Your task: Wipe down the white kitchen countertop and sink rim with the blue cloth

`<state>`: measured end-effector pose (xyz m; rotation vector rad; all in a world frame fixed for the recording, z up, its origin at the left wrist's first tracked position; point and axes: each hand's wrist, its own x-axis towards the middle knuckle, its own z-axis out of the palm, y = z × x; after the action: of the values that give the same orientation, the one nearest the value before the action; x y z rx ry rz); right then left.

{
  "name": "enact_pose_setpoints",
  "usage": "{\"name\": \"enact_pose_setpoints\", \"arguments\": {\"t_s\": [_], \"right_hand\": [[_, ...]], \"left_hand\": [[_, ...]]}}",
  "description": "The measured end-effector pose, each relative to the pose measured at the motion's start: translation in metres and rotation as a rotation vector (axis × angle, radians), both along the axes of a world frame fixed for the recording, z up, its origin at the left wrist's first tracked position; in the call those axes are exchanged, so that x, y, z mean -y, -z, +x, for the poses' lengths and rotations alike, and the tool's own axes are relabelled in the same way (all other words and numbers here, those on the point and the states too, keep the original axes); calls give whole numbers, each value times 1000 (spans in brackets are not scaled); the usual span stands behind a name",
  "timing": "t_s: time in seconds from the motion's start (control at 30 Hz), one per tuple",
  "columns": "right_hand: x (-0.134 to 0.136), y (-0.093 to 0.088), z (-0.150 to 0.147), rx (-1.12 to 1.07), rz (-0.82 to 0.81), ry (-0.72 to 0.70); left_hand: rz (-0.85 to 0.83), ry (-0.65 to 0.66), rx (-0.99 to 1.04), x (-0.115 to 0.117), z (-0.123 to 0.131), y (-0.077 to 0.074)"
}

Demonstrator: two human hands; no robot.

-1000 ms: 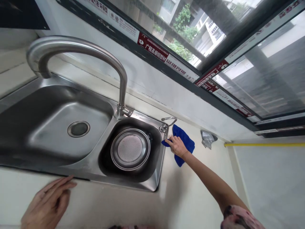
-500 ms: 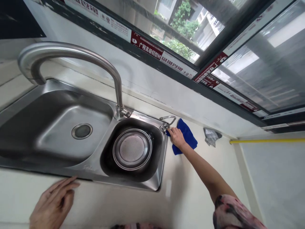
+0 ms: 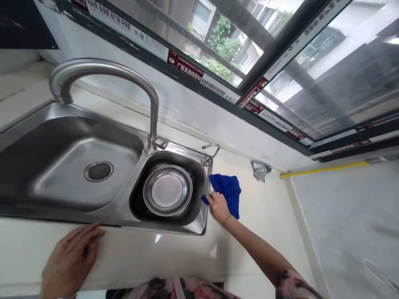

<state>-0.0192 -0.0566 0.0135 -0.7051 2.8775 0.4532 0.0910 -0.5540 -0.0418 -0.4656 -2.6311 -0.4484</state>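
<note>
A blue cloth (image 3: 230, 192) lies partly on the counter to the right of the sink. My right hand (image 3: 219, 207) has its fingers closed on the cloth, and one corner pokes out over the sink's right rim (image 3: 203, 214). At the front edge of the sink, my left hand (image 3: 75, 253) rests with its fingers stretched out and nothing in it. A round metal strainer (image 3: 167, 190) with a perforated base sits in the smaller right basin. Just behind my right hand stands a small thin spout (image 3: 213, 148) at the sink's back corner.
A large curved faucet (image 3: 109, 68) rises behind the basins. The larger left basin (image 3: 71, 174) has a drain (image 3: 98, 171). A crumpled silvery packet (image 3: 259, 170) lies on the counter by the wall. A yellow pipe (image 3: 324, 169) runs along the right wall, below the window.
My right hand has moved with the cloth from the small spout toward the front along the sink's right edge. My left hand stays by the front edge. The camera view has shifted slightly.
</note>
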Motion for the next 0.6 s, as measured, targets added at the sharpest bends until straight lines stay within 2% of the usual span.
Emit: {"name": "enact_pose_setpoints", "arguments": {"t_s": [0.2,0.3,0.4,0.6], "right_hand": [[9,-11,50,113,-30,-111],[4,-21,53,243,-33,-160],[2,-31,27,242,9,-87],[5,-41,-45,62,7,110]], "left_hand": [[-54,-17,-95,-5,0,-1],[-53,-22,-126,-6,3,-5],[-21,-35,-113,-7,5,-6],[2,-73,-66,-9,8,-9]]}}
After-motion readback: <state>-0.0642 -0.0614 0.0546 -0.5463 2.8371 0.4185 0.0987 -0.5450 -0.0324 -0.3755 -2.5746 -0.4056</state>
